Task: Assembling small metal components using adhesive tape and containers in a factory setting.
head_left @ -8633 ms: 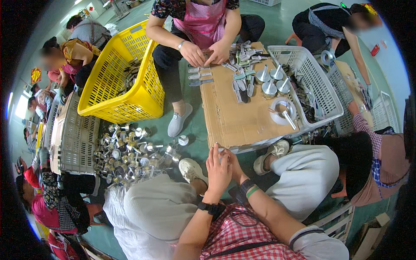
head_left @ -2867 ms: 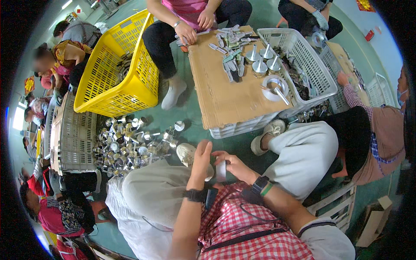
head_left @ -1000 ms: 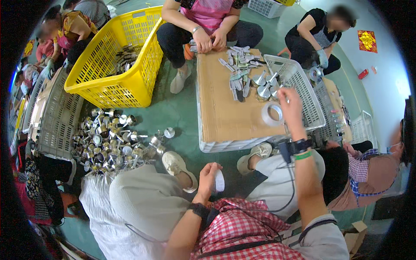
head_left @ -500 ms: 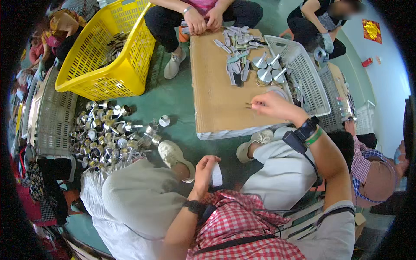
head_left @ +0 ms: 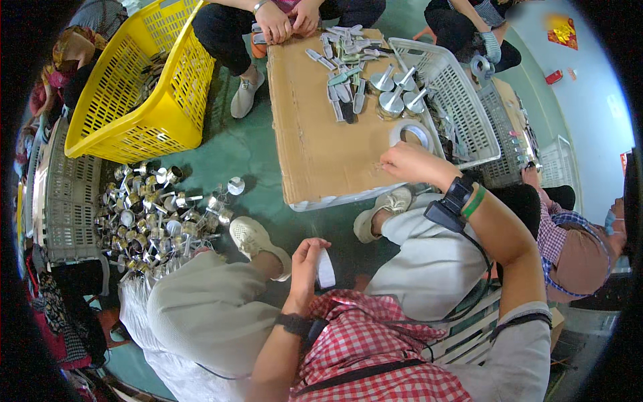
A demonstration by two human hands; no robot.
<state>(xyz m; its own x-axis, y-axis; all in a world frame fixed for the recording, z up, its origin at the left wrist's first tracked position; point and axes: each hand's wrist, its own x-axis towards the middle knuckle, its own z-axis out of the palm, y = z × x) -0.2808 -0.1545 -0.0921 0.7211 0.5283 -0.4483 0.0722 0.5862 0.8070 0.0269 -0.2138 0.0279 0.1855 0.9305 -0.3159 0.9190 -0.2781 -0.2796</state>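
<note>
My left hand [head_left: 307, 271] is closed on a white curved band [head_left: 325, 269] above my lap; I cannot tell whether it is a strip or a roll. Over the near right part of a cardboard-topped table [head_left: 311, 154], my right hand [head_left: 412, 164] is pinched, and whatever sits at its fingertips is too small to name. Right behind that hand lies a roll of pale tape [head_left: 396, 136]. Farther back stand several silver metal discs with stems [head_left: 391, 104]. Beside them is a loose pile of grey and greenish plastic clips [head_left: 343, 75].
A white crate [head_left: 483, 127] of parts adjoins the table's right side. A yellow basket [head_left: 140, 130] stands at left, with a heap of metal stemmed pieces [head_left: 151, 211] on the floor before it. Across the table, a person's hands [head_left: 284, 21] rest at its far edge.
The whole view has shifted, so the table appears farther left and higher. My right hand stays pinched; the thin dark piece at its fingertips shows less clearly. My left hand keeps the white band.
</note>
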